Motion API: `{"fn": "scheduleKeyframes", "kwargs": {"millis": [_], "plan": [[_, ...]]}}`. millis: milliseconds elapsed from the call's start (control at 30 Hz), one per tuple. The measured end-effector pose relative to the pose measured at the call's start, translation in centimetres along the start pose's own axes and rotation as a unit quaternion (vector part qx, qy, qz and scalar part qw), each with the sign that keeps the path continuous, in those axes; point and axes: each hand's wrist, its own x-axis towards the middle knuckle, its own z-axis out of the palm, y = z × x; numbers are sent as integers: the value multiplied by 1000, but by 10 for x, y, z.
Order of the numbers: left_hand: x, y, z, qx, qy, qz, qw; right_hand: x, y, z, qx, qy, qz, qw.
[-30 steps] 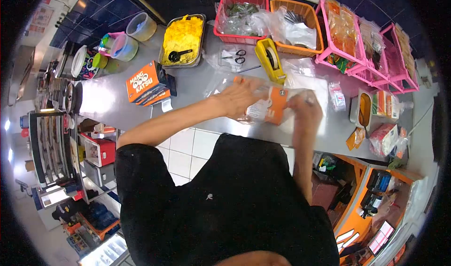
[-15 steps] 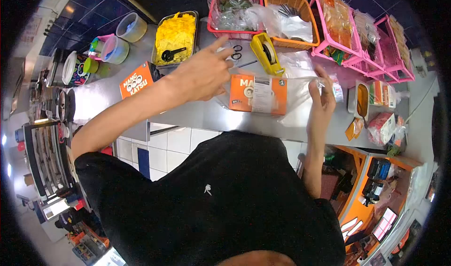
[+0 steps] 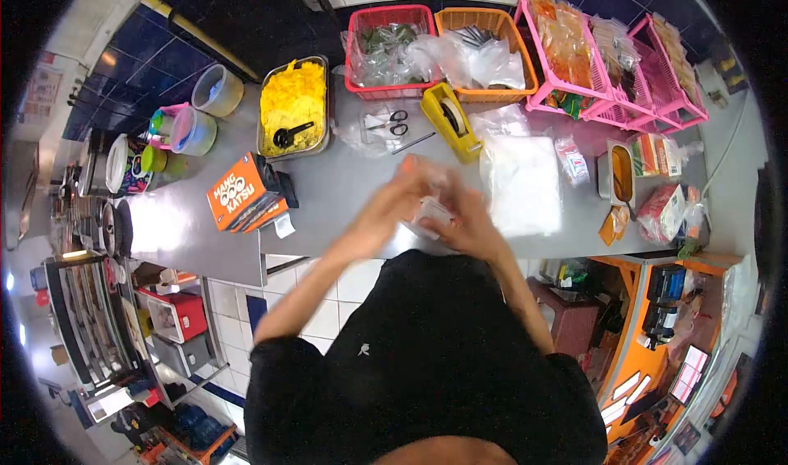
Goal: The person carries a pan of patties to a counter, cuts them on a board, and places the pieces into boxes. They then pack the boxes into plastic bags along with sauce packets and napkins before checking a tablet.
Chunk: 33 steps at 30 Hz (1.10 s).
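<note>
Just in front of my body, over the counter's front, is an orange box in clear plastic (image 3: 430, 209) with a white receipt on it. My left hand (image 3: 379, 217) grips it from the left, blurred by motion. Curled around its right side is my right hand (image 3: 469, 225), also blurred. The hands hide most of the box. A stack of clear plastic bags (image 3: 523, 187) lies to the right of my right hand. Beyond the hands are a yellow tape dispenser (image 3: 451, 123), a pen (image 3: 413, 143) and black-handled scissors (image 3: 397, 123).
Folded orange boxes (image 3: 244, 194) stand on the left of the counter. Behind them is a metal tray of yellow food (image 3: 293, 96) with a black scoop. A red basket (image 3: 392, 94), an orange basket (image 3: 492, 96) and pink racks (image 3: 566, 96) line the back.
The bagged box has moved toward my body and turned, with both hands drawn together around it. The stack of plastic bags on the right has come into fuller view.
</note>
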Motion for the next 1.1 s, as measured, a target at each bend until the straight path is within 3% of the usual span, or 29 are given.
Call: {"fn": "scheduleKeyframes", "kwargs": {"millis": [33, 67, 100, 133, 167, 200, 233, 300, 333, 400, 467, 533, 667, 733, 767, 833, 967, 1067, 1100], "plan": [[-1, 2, 12, 1, 0, 2, 1000, 4, 16, 12, -50, -35, -22, 998], [-4, 2, 22, 116, 5, 39, 992, 9, 32, 24, -98, -68, -47, 992], [-6, 3, 26, 228, 10, 75, 971, 15, 39, 32, 15, -33, -104, 994], [-5, 5, 23, 228, 14, 76, 971, 20, 44, 36, 127, 0, -160, 979], [-5, 6, 19, 352, -3, 97, 931, 16, 47, 46, 204, 45, -72, 975], [-5, 6, 16, 469, -20, 111, 876, 14, 41, 43, 205, 37, -68, 976], [1, 2, 10, 467, -12, 106, 878, 14, 29, 34, 205, 23, -55, 977], [21, -5, -10, 411, 65, 204, 886, 17, 36, 41, 254, 41, 22, 966], [29, -5, -16, 411, 66, 202, 887, 20, 36, 37, 255, 40, 23, 966], [43, -3, -20, 209, -19, 10, 978, 21, 37, 29, 302, 48, 92, 948], [52, -17, -19, 231, -53, 48, 970, 25, 32, 28, 319, 78, 108, 938], [56, -21, -15, 174, -11, -29, 984, 31, 21, 26, 356, 70, 120, 924], [62, -50, -11, 84, 6, -2, 996, 38, 18, 27, 370, 120, 118, 914], [63, -57, -3, 33, 68, 20, 997, 39, 27, 30, 216, 128, 56, 966], [62, -57, -2, 34, 66, 21, 997, 38, 29, 31, 216, 131, 56, 966], [59, -57, 0, -24, 84, -17, 996, 38, 25, 35, 9, 190, 13, 982], [55, -60, 2, -35, 113, -27, 993, 40, 23, 41, -1, 223, 70, 972], [48, -59, -1, -16, 130, -30, 991, 37, 38, 41, -112, 232, -52, 965], [45, -59, 0, 12, 113, 14, 993, 35, 22, 35, 30, 200, 46, 978]]}}
